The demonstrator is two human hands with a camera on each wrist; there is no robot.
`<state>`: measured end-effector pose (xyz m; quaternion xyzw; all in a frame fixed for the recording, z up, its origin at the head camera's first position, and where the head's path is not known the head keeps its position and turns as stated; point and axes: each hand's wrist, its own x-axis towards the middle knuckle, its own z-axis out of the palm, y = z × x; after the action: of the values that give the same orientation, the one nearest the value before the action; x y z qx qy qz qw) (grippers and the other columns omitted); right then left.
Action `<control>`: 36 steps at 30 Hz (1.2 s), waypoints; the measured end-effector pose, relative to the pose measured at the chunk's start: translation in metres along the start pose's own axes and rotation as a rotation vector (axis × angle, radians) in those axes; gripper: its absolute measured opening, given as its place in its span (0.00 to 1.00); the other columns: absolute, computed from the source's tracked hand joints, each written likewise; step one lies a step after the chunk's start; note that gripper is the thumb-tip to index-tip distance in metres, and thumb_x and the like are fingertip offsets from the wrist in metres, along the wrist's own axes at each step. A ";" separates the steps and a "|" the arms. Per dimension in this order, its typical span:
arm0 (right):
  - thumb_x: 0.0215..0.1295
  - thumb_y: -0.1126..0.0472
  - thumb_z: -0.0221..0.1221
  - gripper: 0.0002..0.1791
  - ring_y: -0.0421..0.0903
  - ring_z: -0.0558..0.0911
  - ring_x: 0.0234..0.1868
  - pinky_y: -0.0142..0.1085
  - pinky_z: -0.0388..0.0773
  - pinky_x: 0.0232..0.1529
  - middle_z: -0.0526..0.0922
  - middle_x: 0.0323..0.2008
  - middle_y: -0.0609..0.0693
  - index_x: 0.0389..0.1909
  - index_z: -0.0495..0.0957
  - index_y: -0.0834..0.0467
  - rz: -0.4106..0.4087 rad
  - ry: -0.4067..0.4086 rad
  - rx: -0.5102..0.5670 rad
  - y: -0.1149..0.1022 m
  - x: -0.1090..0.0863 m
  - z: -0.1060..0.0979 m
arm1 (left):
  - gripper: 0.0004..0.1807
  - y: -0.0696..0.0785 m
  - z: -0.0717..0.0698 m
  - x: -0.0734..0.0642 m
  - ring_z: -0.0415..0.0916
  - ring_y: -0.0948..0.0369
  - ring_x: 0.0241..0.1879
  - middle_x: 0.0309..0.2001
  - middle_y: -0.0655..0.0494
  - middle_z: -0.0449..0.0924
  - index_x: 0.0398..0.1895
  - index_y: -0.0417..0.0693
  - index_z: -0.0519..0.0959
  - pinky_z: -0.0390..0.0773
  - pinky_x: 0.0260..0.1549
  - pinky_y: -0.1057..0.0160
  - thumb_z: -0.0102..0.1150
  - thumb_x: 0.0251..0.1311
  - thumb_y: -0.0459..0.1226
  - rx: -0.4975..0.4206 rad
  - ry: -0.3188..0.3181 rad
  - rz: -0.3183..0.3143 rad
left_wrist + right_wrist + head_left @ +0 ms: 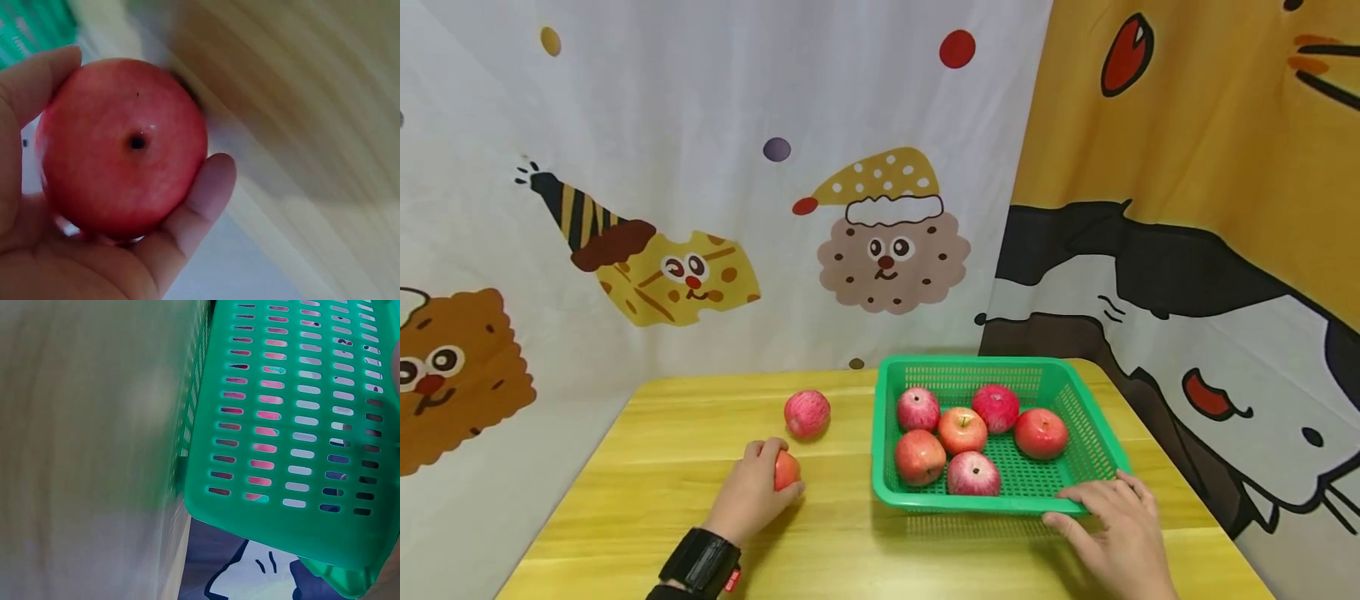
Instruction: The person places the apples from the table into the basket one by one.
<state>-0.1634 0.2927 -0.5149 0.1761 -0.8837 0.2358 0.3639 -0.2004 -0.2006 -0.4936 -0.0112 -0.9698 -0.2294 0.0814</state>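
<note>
My left hand point(755, 492) grips a red apple point(125, 150) with its thumb and fingers wrapped about the sides. In the head view that apple is mostly hidden by the hand, low over the wooden table. Another apple point(807, 414), pinkish red, lies just beyond it on the table. At the right, my right hand point(1112, 529) holds the front right corner of a green plastic basket point(958, 502), fingers over the rim and thumb in front. Several red apples, one of them a yellowish-red apple point(962, 430), sit inside, mostly toward the basket's left and back.
The wooden table point(647, 467) reaches back to a white curtain point(700, 108) with cartoon figures. A yellow cartoon curtain point(1210, 142) hangs along the right side. My left wrist wears a black band point(700, 560).
</note>
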 end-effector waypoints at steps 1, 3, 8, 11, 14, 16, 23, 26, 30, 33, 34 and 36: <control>0.41 0.48 0.83 0.19 0.41 0.75 0.42 0.36 0.51 0.73 0.89 0.33 0.42 0.35 0.87 0.43 0.001 -0.001 -0.001 0.000 -0.001 0.001 | 0.34 0.005 -0.002 -0.002 0.84 0.44 0.43 0.61 0.32 0.75 0.61 0.43 0.76 0.88 0.39 0.47 0.81 0.56 0.45 -0.032 0.010 -0.012; 0.40 0.48 0.83 0.20 0.42 0.75 0.42 0.36 0.51 0.72 0.89 0.33 0.42 0.35 0.87 0.44 0.005 -0.003 0.001 0.000 -0.002 0.002 | 0.33 0.020 -0.008 -0.006 0.83 0.47 0.44 0.61 0.34 0.74 0.60 0.42 0.74 0.89 0.41 0.48 0.81 0.57 0.45 -0.105 0.087 0.002; 0.39 0.51 0.84 0.20 0.40 0.75 0.43 0.35 0.50 0.74 0.89 0.34 0.41 0.36 0.88 0.43 0.006 -0.007 0.028 -0.002 0.001 0.003 | 0.34 0.075 -0.020 -0.009 0.79 0.46 0.55 0.60 0.38 0.73 0.54 0.41 0.72 0.89 0.45 0.48 0.85 0.50 0.38 -0.296 0.355 0.279; 0.37 0.53 0.85 0.21 0.37 0.75 0.44 0.31 0.48 0.76 0.90 0.34 0.42 0.36 0.90 0.42 0.000 -0.005 0.055 -0.002 0.003 0.003 | 0.35 0.104 -0.016 -0.006 0.77 0.45 0.61 0.62 0.39 0.74 0.52 0.42 0.71 0.90 0.49 0.50 0.87 0.47 0.37 -0.376 0.361 0.462; 0.35 0.55 0.85 0.22 0.35 0.74 0.45 0.28 0.47 0.77 0.90 0.33 0.43 0.36 0.90 0.41 0.009 0.004 0.073 -0.001 0.002 0.003 | 0.34 0.129 -0.004 0.001 0.78 0.48 0.63 0.63 0.42 0.74 0.52 0.45 0.69 0.89 0.52 0.54 0.86 0.50 0.39 -0.411 0.258 0.563; 0.34 0.55 0.85 0.22 0.35 0.74 0.45 0.28 0.47 0.77 0.90 0.33 0.43 0.35 0.91 0.41 0.019 0.008 0.069 -0.001 0.001 0.003 | 0.34 0.141 0.007 0.008 0.76 0.50 0.66 0.64 0.44 0.73 0.55 0.45 0.69 0.87 0.57 0.55 0.84 0.54 0.42 -0.394 0.156 0.602; 0.34 0.54 0.86 0.21 0.37 0.75 0.45 0.27 0.46 0.75 0.90 0.33 0.42 0.34 0.90 0.42 0.038 -0.003 0.045 -0.003 -0.001 0.001 | 0.33 0.158 0.040 0.016 0.73 0.61 0.60 0.66 0.55 0.72 0.72 0.56 0.73 0.84 0.55 0.63 0.67 0.70 0.58 -0.171 -0.190 0.609; 0.34 0.53 0.86 0.21 0.38 0.75 0.45 0.28 0.46 0.75 0.90 0.33 0.43 0.35 0.90 0.42 0.044 0.000 0.036 -0.003 0.000 0.000 | 0.31 0.159 0.046 0.016 0.73 0.60 0.59 0.65 0.55 0.73 0.72 0.59 0.74 0.84 0.55 0.63 0.59 0.74 0.62 -0.100 -0.181 0.630; 0.35 0.51 0.85 0.21 0.41 0.76 0.44 0.31 0.48 0.76 0.91 0.33 0.43 0.35 0.91 0.42 0.052 -0.002 0.024 -0.003 0.001 0.000 | 0.30 0.161 0.048 0.015 0.73 0.60 0.62 0.66 0.55 0.74 0.73 0.59 0.73 0.84 0.58 0.61 0.56 0.75 0.61 -0.048 -0.131 0.656; 0.36 0.51 0.86 0.21 0.44 0.76 0.44 0.32 0.49 0.76 0.91 0.33 0.43 0.35 0.91 0.42 0.057 -0.011 0.016 -0.003 0.000 0.001 | 0.31 0.161 0.048 0.014 0.74 0.59 0.64 0.67 0.55 0.74 0.75 0.59 0.72 0.84 0.61 0.58 0.56 0.76 0.61 -0.020 -0.124 0.660; 0.36 0.51 0.86 0.21 0.44 0.76 0.43 0.32 0.49 0.76 0.91 0.33 0.43 0.34 0.91 0.42 0.060 -0.012 0.015 -0.003 0.000 0.002 | 0.32 0.161 0.048 0.014 0.75 0.59 0.65 0.68 0.55 0.74 0.76 0.60 0.71 0.83 0.62 0.58 0.56 0.76 0.61 -0.007 -0.124 0.663; 0.35 0.50 0.86 0.21 0.45 0.77 0.43 0.32 0.49 0.75 0.91 0.33 0.43 0.34 0.90 0.42 0.065 -0.009 0.012 -0.003 -0.002 0.003 | 0.33 0.161 0.049 0.014 0.75 0.58 0.67 0.69 0.55 0.75 0.77 0.60 0.70 0.82 0.64 0.56 0.53 0.77 0.62 0.028 -0.126 0.679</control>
<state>-0.1623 0.2883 -0.5172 0.1504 -0.8892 0.2520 0.3511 -0.2119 -0.0352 -0.4635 -0.3465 -0.9169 -0.1749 0.0934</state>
